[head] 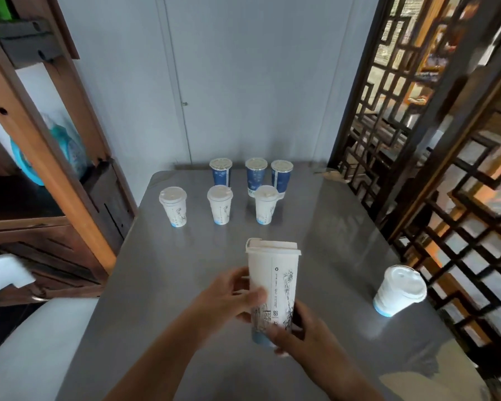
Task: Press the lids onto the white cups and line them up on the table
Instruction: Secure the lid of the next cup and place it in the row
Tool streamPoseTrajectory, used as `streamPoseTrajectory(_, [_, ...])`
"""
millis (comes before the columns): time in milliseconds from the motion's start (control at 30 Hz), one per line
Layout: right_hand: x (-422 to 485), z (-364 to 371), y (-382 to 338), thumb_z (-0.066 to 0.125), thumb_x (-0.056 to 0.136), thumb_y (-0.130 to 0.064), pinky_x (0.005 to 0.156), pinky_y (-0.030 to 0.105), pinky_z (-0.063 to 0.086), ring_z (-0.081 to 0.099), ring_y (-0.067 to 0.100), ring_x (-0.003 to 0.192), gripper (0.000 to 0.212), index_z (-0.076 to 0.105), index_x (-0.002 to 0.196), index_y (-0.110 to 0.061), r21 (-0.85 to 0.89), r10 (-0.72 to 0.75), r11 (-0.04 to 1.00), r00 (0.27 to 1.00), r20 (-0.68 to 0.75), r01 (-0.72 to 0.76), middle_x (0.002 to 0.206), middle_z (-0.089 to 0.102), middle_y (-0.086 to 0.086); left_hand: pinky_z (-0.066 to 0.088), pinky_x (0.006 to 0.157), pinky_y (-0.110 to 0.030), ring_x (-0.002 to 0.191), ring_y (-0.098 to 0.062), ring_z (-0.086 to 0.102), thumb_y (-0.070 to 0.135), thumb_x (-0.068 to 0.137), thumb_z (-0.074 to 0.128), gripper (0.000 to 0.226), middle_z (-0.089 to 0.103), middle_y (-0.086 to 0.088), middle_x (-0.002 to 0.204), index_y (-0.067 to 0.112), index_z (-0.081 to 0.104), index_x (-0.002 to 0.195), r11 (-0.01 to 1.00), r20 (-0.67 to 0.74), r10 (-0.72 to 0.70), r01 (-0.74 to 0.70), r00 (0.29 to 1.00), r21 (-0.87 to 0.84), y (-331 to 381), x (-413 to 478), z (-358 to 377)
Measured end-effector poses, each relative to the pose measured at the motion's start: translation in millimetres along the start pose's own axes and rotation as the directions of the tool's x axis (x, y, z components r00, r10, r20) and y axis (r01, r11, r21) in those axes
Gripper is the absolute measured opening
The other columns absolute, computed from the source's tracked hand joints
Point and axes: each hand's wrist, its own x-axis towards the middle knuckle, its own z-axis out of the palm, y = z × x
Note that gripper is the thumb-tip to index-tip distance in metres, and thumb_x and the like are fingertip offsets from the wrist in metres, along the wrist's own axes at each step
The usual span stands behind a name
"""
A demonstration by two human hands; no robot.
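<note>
1. Two hands hold one white cup [272, 282] in front of the person. The left hand [233, 295] curls round its middle from the left side. The right hand [297, 332] grips it low down, by the blue band at the bottom. It is hard to tell if the cup touches the grey table [156, 285].
2. That cup is tall and stands almost straight. A white lid [273, 246] sits on top. Thin black drawings run down its side, with a small recycle sign and a line of tiny print. The print is too small to read.
3. Right of the grip, well apart, a second white cup [394, 296] with a lid stands on the table.
4. Beyond the grip, three lidded white cups [219, 209] stand in a row, each with a blue bottom.
5. Behind that row, three blue cups [255, 176] with lids stand near the far edge.
6. Far right of the grip is a dark wooden lattice screen [411, 134].
</note>
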Motion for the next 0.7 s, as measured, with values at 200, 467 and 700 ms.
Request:
streamPoseTrajectory(200, [16, -72, 7, 0.073, 0.068, -0.051, 0.088, 0.031, 0.058, 0.069, 0.002, 0.1, 0.052, 0.06, 0.116, -0.035, -0.041, 0.041, 0.998, 0.999, -0.033, -0.043, 0.112, 0.073, -0.015, 0.059, 0.089, -0.053, 0.108, -0.03, 0.073, 0.042, 0.064, 0.081, 0.073, 0.075, -0.01, 0.119, 0.014, 0.06, 0.128, 0.999, -0.02, -0.036, 0.036, 0.999, -0.016, 4, 40, 43])
streamPoseTrajectory(467, [102, -133, 21, 0.08, 0.079, -0.029, 0.087, 0.031, 0.058, 0.07, 0.005, 0.096, 0.047, 0.056, 0.119, -0.029, -0.217, 0.05, 0.975, 0.999, -0.02, -0.053, 0.109, 0.071, -0.01, 0.062, 0.088, -0.047, 0.104, -0.023, 0.075, 0.036, 0.075, 0.081, 0.061, 0.071, -0.003, 0.124, 0.021, 0.058, 0.13, 0.994, -0.007, -0.077, 0.077, 0.997, 0.078, -8, 130, 50])
streamPoseTrajectory(700, [235, -189, 59, 0.075, 0.074, -0.049, 0.082, 0.023, 0.055, 0.067, -0.001, 0.092, 0.064, 0.047, 0.129, -0.034, -0.46, 0.044, 0.887, 0.999, -0.018, -0.047, 0.109, 0.067, -0.018, 0.063, 0.086, -0.047, 0.104, -0.023, 0.072, 0.021, 0.078, 0.081, 0.056, 0.069, -0.009, 0.117, 0.028, 0.056, 0.128, 0.971, -0.024, -0.049, 0.053, 0.999, 0.233, -31, 273, 30])
